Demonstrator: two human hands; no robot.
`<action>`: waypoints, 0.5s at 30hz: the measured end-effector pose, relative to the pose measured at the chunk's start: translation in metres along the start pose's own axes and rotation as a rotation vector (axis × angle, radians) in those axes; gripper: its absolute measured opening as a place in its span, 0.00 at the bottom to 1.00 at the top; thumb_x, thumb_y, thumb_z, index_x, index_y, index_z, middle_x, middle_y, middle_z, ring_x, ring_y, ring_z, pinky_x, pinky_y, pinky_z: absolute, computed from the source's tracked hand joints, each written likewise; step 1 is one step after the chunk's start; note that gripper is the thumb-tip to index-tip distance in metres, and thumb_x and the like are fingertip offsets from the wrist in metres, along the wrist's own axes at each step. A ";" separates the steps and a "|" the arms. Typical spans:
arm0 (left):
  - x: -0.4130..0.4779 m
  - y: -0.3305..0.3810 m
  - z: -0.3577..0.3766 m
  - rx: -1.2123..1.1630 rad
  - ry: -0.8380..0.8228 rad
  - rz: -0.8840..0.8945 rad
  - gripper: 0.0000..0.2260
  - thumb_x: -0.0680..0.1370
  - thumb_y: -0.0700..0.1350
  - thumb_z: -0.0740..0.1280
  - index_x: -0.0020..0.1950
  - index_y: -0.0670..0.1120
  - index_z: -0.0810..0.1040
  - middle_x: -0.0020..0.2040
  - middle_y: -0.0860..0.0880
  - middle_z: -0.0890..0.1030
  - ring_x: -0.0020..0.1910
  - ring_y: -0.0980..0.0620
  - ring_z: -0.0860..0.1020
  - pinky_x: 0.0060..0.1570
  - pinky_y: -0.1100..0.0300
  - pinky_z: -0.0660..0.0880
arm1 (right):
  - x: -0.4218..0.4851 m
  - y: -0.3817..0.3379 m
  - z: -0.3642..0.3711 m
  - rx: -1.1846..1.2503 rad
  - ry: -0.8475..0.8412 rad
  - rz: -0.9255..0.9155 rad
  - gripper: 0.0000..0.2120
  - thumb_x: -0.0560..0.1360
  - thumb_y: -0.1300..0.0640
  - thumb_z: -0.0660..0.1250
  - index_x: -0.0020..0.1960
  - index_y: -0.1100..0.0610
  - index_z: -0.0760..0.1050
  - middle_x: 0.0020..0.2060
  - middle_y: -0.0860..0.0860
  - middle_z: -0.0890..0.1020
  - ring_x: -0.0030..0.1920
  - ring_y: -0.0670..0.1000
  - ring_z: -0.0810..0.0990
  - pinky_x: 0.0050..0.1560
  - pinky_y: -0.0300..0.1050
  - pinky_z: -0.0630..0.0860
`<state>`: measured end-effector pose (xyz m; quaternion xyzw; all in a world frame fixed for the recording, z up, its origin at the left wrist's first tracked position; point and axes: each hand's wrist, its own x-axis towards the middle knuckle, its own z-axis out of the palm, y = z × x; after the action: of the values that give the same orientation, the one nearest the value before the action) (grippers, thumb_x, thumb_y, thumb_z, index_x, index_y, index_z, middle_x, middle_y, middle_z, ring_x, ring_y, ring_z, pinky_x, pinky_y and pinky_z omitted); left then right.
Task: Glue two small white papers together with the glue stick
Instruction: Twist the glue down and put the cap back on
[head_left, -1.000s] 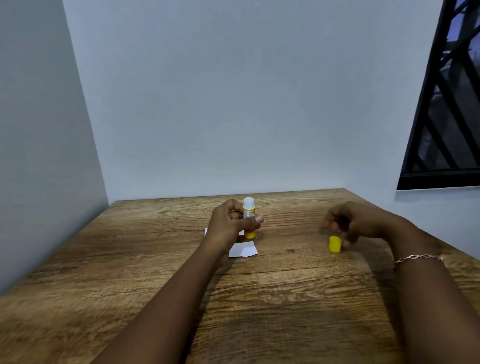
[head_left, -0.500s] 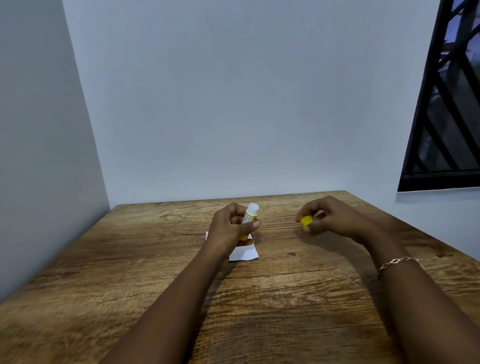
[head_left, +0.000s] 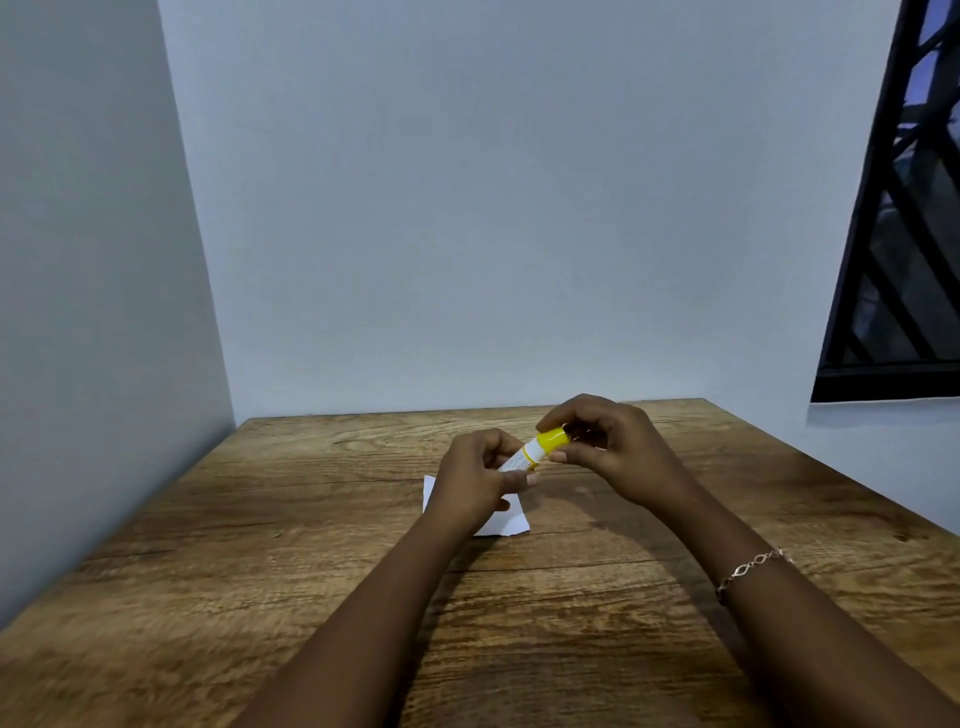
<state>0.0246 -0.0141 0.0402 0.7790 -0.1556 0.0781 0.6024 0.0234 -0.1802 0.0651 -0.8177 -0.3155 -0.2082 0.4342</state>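
My left hand (head_left: 475, 480) grips the body of a white-and-yellow glue stick (head_left: 524, 457), tilted up to the right above the table. My right hand (head_left: 608, 449) pinches the yellow cap (head_left: 552, 440), which sits on the stick's upper end. Under my left hand lies white paper (head_left: 506, 519) flat on the wooden table (head_left: 311, 545); my hand and wrist cover most of it, so I cannot tell whether it is one sheet or two.
Grey walls close in behind and to the left of the table. A dark barred window (head_left: 904, 234) is at the right. The table's right edge runs diagonally near my right forearm, which wears a bracelet (head_left: 753, 566).
My right hand lifted the yellow cap from the table, carried it left, and set it on the glue stick's white tip. My left hand tilted the stick toward the right.
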 end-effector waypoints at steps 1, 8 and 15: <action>0.000 0.000 0.000 0.016 0.004 0.007 0.07 0.70 0.33 0.71 0.44 0.41 0.76 0.34 0.50 0.76 0.32 0.55 0.73 0.31 0.63 0.72 | 0.000 0.001 0.000 -0.005 -0.002 0.000 0.17 0.67 0.69 0.70 0.43 0.46 0.76 0.42 0.48 0.81 0.43 0.50 0.79 0.45 0.46 0.77; 0.003 -0.002 -0.004 0.191 0.033 0.125 0.08 0.70 0.36 0.72 0.49 0.38 0.81 0.32 0.54 0.75 0.29 0.59 0.71 0.27 0.67 0.69 | 0.001 0.005 0.003 -0.006 -0.013 -0.039 0.11 0.66 0.69 0.69 0.46 0.58 0.81 0.41 0.46 0.82 0.44 0.49 0.80 0.46 0.46 0.77; 0.000 0.002 -0.002 0.269 0.044 0.196 0.09 0.72 0.37 0.70 0.51 0.38 0.82 0.32 0.53 0.76 0.31 0.59 0.73 0.32 0.63 0.70 | 0.003 0.003 0.004 -0.093 -0.007 -0.065 0.09 0.69 0.68 0.69 0.48 0.59 0.80 0.39 0.45 0.79 0.41 0.45 0.77 0.40 0.32 0.73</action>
<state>0.0243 -0.0124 0.0426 0.8319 -0.2057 0.1734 0.4854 0.0276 -0.1775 0.0631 -0.8271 -0.3333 -0.2338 0.3875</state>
